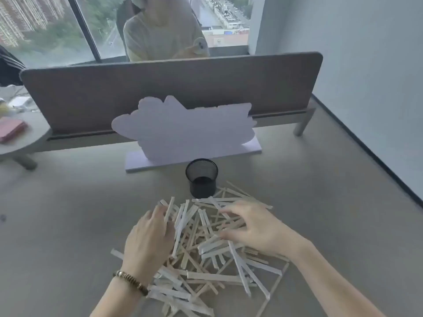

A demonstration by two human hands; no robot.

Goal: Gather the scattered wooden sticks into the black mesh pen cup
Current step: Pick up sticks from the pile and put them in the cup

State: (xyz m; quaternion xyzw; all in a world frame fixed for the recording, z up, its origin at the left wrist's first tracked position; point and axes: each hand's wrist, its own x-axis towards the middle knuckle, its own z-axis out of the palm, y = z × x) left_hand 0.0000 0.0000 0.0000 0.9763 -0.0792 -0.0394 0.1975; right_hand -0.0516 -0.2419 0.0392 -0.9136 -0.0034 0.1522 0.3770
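Wooden sticks (206, 248) lie under left hand (148, 239) and right hand (254, 225), fingers spread.

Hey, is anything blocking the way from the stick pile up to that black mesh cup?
Nothing visible does. The black mesh pen cup stands upright and open just beyond the wooden sticks, with both hands, left hand and right hand, on the pile.

No readable text, labels, brands or numbers anywhere in view. The pale cutout board (183, 131) at 12 o'clock is blank, and the black mesh pen cup (202, 178) carries no marking.
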